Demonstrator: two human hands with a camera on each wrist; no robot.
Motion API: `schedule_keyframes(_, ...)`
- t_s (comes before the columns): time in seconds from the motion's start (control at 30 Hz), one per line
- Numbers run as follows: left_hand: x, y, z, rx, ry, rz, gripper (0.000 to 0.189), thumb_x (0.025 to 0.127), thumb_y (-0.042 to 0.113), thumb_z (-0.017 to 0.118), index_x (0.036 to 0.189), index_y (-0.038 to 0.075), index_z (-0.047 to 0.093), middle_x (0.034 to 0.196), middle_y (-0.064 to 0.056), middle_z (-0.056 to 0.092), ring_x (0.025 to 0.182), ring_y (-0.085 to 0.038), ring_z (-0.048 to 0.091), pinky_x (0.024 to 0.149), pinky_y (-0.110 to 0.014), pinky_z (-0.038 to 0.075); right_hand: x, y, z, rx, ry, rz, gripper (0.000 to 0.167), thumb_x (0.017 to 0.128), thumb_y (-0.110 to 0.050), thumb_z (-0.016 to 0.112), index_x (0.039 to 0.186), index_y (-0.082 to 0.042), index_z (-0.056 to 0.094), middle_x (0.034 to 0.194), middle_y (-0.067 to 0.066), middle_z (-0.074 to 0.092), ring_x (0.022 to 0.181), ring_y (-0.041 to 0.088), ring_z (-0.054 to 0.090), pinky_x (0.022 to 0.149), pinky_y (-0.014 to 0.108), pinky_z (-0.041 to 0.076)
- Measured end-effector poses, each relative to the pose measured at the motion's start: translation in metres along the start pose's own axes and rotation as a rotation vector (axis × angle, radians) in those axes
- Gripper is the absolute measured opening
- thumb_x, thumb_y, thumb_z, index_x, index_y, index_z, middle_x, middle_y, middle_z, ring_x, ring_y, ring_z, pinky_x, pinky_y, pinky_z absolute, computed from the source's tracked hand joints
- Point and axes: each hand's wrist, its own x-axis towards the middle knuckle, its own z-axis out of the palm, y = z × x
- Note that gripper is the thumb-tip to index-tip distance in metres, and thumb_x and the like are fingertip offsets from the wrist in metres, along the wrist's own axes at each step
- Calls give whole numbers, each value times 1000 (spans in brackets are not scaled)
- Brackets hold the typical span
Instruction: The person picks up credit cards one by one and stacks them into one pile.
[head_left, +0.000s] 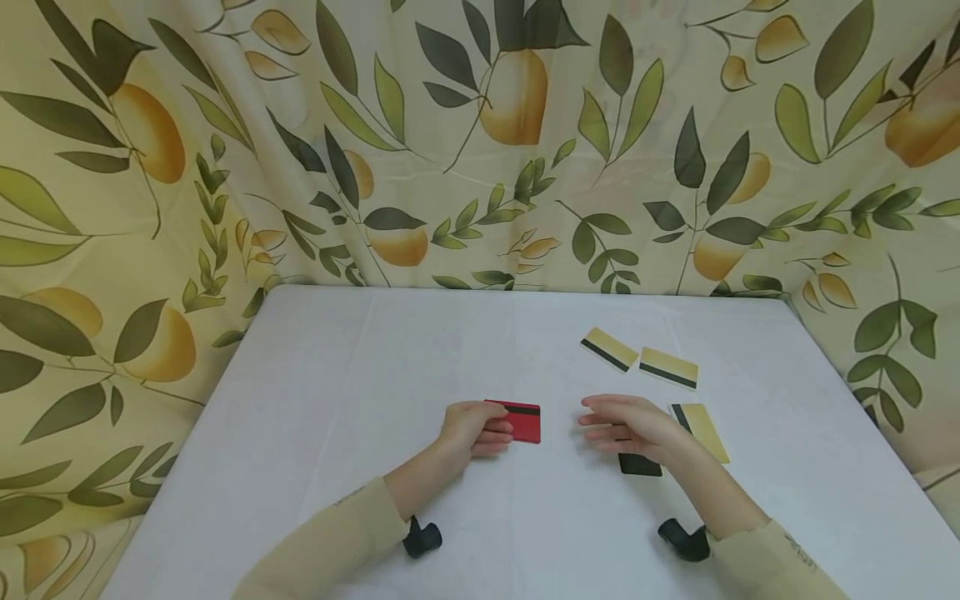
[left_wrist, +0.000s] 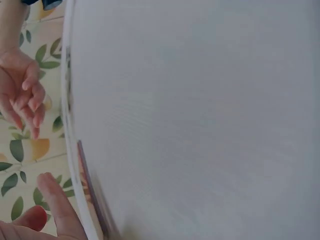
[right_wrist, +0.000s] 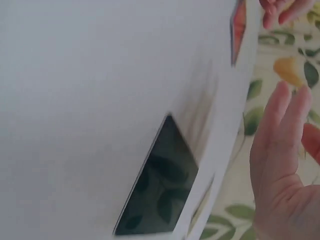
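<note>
My left hand (head_left: 468,427) hovers over the left end of a red card (head_left: 527,427) with a dark stripe, hiding part of it. In the left wrist view its fingers (left_wrist: 60,205) and thumb are apart, with nothing between them. My right hand (head_left: 630,425) reaches inward above a black card (head_left: 641,466), fingers extended and holding nothing. The right wrist view shows the glossy black card (right_wrist: 160,185) flat on the table, below the right hand (right_wrist: 285,160). A gold card (head_left: 707,433) with a black stripe lies beside the right wrist.
Two more gold striped cards (head_left: 610,349) lie farther back on the right of the white table (head_left: 360,358). A curtain (head_left: 480,192) printed with fruit and leaves hangs along the back and sides. Black wrist devices (head_left: 423,540) sit below both forearms.
</note>
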Motion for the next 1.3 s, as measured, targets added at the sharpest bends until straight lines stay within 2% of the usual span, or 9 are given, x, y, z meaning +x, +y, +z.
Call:
schedule_keyframes(0.17, 3, 1, 21, -45, -56, -11, 27, 81, 11, 64, 105, -1, 62, 76, -10, 69, 65, -22, 68, 62, -32, 56, -11, 4, -25, 16, -21, -15, 60, 94, -26, 52, 139, 5, 27, 112, 8, 62, 98, 22, 63, 84, 33, 52)
schedule_keyframes(0.37, 4, 0, 47, -77, -98, -16, 31, 82, 12, 64, 109, -2, 62, 87, -13, 69, 75, -25, 69, 68, -34, 56, -24, 12, -48, 19, -20, -42, 63, 96, -30, 47, 142, 3, 21, 116, 5, 59, 103, 19, 60, 87, 32, 50)
schedule_keyframes(0.5, 5, -3, 63, -116, -114, -53, 31, 84, 15, 64, 111, 0, 62, 89, -12, 68, 78, -26, 68, 71, -35, 55, -31, 19, -58, -10, -51, -82, 61, 98, -30, 42, 142, 4, 18, 121, 8, 56, 106, 19, 58, 89, 36, 49)
schedule_keyframes(0.67, 7, -10, 80, -173, -121, -79, 30, 85, 16, 64, 111, 0, 62, 93, -12, 68, 85, -28, 67, 75, -38, 55, -37, 26, -67, -17, -11, -69, 66, 97, -32, 42, 143, 4, 12, 127, 11, 51, 108, 18, 57, 91, 39, 48)
schedule_keyframes(0.8, 8, -16, 91, -190, -122, -91, 31, 85, 15, 62, 113, 0, 61, 99, -14, 67, 91, -29, 65, 80, -41, 53, -40, 32, -74, 19, 23, -43, 66, 97, -35, 42, 144, 1, 13, 126, 8, 51, 106, 14, 57, 92, 38, 47)
schedule_keyframes(0.93, 9, -22, 99, -193, -107, -96, 33, 86, 15, 61, 115, 0, 60, 102, -14, 66, 93, -29, 65, 81, -42, 52, -42, 39, -81, 72, -1, -50, 61, 98, -33, 41, 143, 1, 17, 122, 6, 53, 105, 15, 57, 92, 39, 47)
schedule_keyframes(1.0, 9, -25, 102, -195, -101, -98, 32, 86, 15, 60, 115, 0, 60, 102, -15, 66, 93, -29, 65, 81, -43, 52, -43, 41, -84, 102, -16, -51, 56, 98, -31, 41, 142, -2, 24, 118, 2, 56, 104, 14, 58, 91, 38, 47)
schedule_keyframes(1.13, 7, -28, 104, -186, -102, -96, 30, 88, 16, 58, 114, 1, 61, 102, -15, 66, 94, -28, 64, 81, -44, 52, -45, 45, -86, 118, -19, -47, 53, 98, -30, 41, 141, -1, 27, 112, -3, 59, 102, 12, 60, 90, 38, 48)
schedule_keyframes(1.3, 5, -31, 108, -190, -120, -93, 29, 88, 16, 56, 113, 1, 61, 105, -15, 65, 97, -29, 63, 83, -44, 51, -46, 44, -84, 123, 31, -26, 55, 97, -32, 44, 140, -3, 29, 110, -4, 60, 100, 12, 61, 89, 38, 49)
